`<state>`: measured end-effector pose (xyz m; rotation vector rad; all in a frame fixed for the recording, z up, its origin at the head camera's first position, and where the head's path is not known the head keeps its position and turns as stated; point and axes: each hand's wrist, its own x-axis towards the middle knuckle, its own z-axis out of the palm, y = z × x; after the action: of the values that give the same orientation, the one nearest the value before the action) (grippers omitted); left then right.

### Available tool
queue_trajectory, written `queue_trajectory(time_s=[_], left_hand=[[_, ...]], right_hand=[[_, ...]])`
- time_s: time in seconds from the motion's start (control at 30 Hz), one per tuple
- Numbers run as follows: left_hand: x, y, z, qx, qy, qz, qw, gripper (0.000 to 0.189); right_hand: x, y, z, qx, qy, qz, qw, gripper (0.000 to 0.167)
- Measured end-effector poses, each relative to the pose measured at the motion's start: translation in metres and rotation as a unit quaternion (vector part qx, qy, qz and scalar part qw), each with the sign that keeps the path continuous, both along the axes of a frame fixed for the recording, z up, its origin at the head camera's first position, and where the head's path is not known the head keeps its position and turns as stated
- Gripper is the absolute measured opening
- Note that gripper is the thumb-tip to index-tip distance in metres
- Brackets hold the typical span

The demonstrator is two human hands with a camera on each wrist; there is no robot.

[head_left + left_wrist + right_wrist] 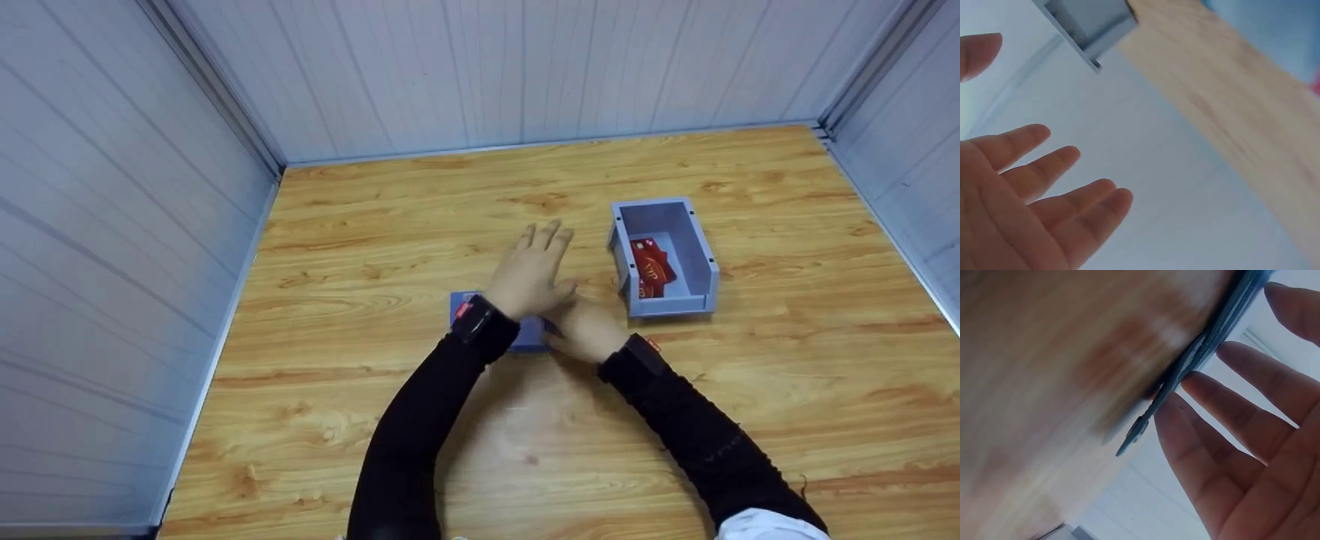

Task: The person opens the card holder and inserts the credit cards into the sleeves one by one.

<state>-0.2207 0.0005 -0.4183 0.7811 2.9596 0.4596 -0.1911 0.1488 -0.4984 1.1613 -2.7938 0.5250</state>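
A flat blue wallet (531, 335) lies on the table, partly hidden by both hands in the head view. Seen edge-on in the right wrist view, the wallet (1199, 351) shows thin layers and a tab with a small stud at its end. My right hand (589, 328) is at its right side, fingers fairly straight and fingertips right at its surface. My left hand (526, 277) crosses above the wallet, its fingers spread and pointing away from me. Nothing lies in the left palm (994, 219) in the left wrist view.
A grey open-front bin (671, 306) stands to the right of the hands, with several red cards (651, 266) inside. White panel walls (480, 75) close off the back and both sides of the wooden table (337, 360).
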Motion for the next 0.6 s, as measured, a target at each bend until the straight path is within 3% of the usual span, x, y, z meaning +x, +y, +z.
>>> queue_trajectory(time_s=[0.1, 0.27, 0.37, 0.47, 0.6], left_hand=[[-0.005, 0.014, 0.009, -0.008, -0.013, -0.022, 0.9996, 0.081], [-0.012, 0.036, 0.02, -0.031, -0.026, -0.066, 0.997, 0.081], [-0.013, 0.051, 0.021, -0.058, -0.019, -0.096, 0.9936, 0.078], [-0.014, 0.066, 0.019, -0.085, -0.007, -0.113, 0.9899, 0.072], [-0.015, 0.085, 0.014, -0.117, 0.009, -0.124, 0.9854, 0.067]], right_hand=[[0.0, -0.001, 0.002, 0.01, -0.009, -0.017, 0.9998, 0.051], [0.002, -0.003, 0.008, 0.075, -0.013, -0.084, 0.9935, 0.058], [0.002, -0.004, 0.008, 0.055, -0.003, -0.101, 0.9934, 0.058], [0.001, -0.003, 0.005, 0.014, 0.008, -0.09, 0.9958, 0.055], [0.002, -0.001, 0.003, -0.022, -0.02, -0.07, 0.9971, 0.055]])
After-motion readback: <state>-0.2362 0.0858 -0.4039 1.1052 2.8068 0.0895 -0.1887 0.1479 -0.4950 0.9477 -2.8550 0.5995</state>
